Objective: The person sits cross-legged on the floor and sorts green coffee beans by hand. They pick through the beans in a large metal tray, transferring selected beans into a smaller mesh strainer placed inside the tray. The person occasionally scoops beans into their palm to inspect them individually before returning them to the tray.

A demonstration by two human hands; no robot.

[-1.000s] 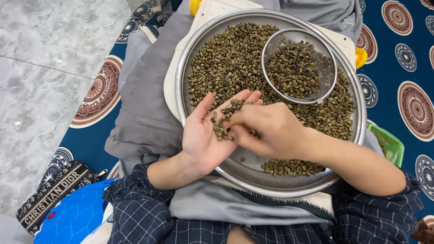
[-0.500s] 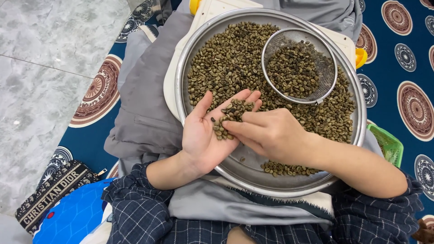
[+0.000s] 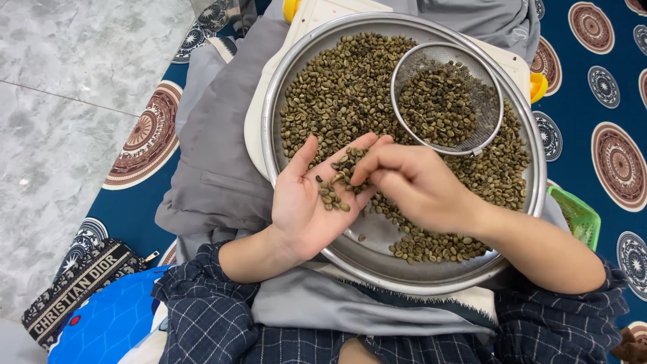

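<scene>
Fingers: the right hand (image 3: pixel 421 192) is pinching its fingertips together over a small heap of greenish beans (image 3: pixel 337 185) lying in the open, cupped left hand (image 3: pixel 313 202). Step judged: sorting a palmful, bean by bean. Next move calls for a fine pinch on one bean. Below, the steel tray (image 3: pixel 283 101) is holding the bulk; a wire sieve (image 3: pixel 495 101) is resting inside. Against the earlier frame, the right fingertips are sitting slightly higher on the palm.

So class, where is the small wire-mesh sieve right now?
In the head view, the sieve sits inside the big metal tray, toward its upper right, resting on the green beans, just above the right hand.
</scene>
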